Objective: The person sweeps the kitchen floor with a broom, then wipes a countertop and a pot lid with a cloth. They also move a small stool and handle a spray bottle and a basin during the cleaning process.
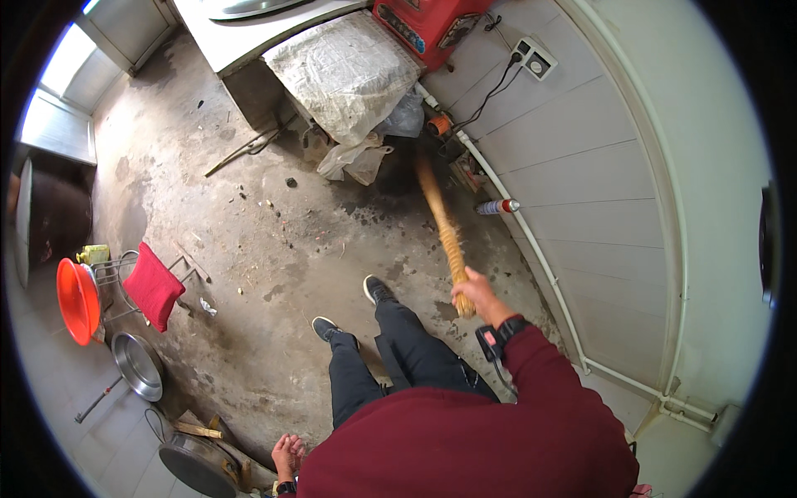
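Observation:
My right hand (476, 292) grips the bound straw handle of a broom (446, 230) near its thick end. From my hand the broom slants down and away, and its far end is blurred in the shadow beside a crumpled plastic bag (356, 160). Dark debris and scattered crumbs lie on the stained concrete floor (299, 348) to the left of the broom. My left hand (288, 453) hangs low at my side, apart from the broom, with loosely curled fingers and nothing visible in them.
A spray can (498, 206) stands by a white wall pipe (529, 231). Ahead is a sheet-covered surface (348, 68). A stick (240, 152) lies before it. On the left are a red-padded stool (152, 286), an orange basin (78, 302) and a metal basin (138, 366).

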`<state>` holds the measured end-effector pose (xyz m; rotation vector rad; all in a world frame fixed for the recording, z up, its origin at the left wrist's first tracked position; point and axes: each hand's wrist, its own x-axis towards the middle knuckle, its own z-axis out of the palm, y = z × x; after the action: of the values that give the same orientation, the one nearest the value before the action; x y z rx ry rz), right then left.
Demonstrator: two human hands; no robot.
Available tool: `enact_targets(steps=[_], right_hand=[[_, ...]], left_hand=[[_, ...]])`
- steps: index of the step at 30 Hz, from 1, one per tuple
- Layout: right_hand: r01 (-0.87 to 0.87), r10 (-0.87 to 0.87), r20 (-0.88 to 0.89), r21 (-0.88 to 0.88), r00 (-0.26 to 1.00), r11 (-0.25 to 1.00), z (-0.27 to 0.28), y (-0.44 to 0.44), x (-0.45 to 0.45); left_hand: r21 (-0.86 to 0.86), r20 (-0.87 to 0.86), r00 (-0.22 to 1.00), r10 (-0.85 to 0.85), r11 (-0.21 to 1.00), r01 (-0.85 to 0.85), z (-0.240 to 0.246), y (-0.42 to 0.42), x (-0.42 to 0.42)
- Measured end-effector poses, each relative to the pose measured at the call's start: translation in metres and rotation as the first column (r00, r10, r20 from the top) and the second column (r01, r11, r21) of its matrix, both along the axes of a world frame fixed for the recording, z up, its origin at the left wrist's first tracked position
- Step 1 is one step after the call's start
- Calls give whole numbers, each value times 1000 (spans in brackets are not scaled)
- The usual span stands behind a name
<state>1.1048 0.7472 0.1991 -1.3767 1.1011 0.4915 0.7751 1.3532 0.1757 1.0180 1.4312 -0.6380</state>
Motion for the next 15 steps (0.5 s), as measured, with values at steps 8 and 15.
enact_targets(steps=[8,15], right_hand=[[-49,54,-90,58,994,997,-93,-68,75],[-60,66,-48,130,997,990,19,-153,14]], left_hand=[[-70,91,989,113,992,-107,-8,-15,4],[-88,-10,999,-51,995,50,-21,-106,74]])
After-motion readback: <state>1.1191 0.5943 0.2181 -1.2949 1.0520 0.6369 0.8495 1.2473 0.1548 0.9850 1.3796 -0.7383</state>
